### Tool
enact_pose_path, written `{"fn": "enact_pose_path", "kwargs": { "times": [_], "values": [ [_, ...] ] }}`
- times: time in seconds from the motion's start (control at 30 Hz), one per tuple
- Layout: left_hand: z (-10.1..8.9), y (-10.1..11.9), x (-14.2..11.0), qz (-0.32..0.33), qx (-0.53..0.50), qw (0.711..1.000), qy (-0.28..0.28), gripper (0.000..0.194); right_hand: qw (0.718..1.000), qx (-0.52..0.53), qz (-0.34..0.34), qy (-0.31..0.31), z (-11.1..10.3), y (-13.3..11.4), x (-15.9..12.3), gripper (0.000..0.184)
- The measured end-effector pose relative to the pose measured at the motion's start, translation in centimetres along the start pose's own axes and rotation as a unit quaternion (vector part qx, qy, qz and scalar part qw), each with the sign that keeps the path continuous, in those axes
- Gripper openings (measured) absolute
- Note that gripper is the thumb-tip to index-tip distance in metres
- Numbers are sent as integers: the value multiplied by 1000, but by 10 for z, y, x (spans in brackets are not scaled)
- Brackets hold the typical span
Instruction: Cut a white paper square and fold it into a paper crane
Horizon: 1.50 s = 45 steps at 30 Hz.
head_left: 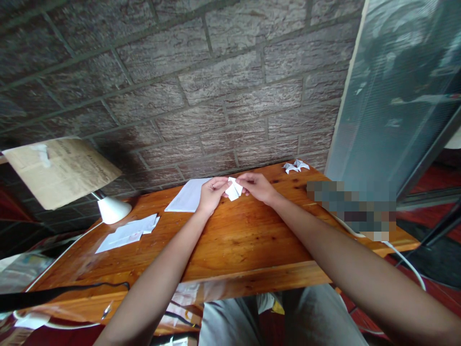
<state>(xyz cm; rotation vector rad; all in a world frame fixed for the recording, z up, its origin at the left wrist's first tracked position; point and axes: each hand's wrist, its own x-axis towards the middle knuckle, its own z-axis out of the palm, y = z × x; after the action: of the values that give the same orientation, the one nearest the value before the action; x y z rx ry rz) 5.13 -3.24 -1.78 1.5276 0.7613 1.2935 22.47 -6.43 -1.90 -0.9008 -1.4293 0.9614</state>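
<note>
A small folded piece of white paper (234,189) is held just above the wooden table (237,240), near its far edge. My left hand (212,192) pinches its left side with closed fingers; a ring shows on one finger. My right hand (257,186) pinches its right side, fingers closed as well. Both forearms stretch out over the table top. A flat stack of white sheets (187,195) lies just left of my left hand.
Several loose white paper pieces (127,233) lie at the left, beside a white lamp base (114,209) with a paper shade (59,169). Folded paper figures (296,166) sit at the far right corner. A white cable (399,257) and black cable (65,290) run along the edges. A brick wall stands behind.
</note>
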Motion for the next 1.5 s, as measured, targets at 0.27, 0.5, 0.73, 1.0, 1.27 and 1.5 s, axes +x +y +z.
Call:
{"fn": "enact_pose_path", "kwargs": {
  "times": [0.27,0.5,0.73,1.0,1.27,1.5],
  "values": [
    [3,2,-1,17,14,1000,4,37,1000,-13,-6,5,0,-1,-1,33],
    [4,1,-1,20,5,1000,0,37,998,-55,-26,-4,0,1,0,33],
    [3,-2,-1,18,13,1000,-3,38,998,-50,-29,-9,0,1,-1,32],
    [1,2,-1,-20,5,1000,-3,40,998,-48,-44,-12,0,-1,-2,31],
    [-4,2,1,-77,4,997,-31,41,998,-58,-40,-4,1,1,-2,29],
    [-2,6,0,-76,11,997,-10,38,997,-59,-39,-11,2,-2,-3,28]
  ]
}}
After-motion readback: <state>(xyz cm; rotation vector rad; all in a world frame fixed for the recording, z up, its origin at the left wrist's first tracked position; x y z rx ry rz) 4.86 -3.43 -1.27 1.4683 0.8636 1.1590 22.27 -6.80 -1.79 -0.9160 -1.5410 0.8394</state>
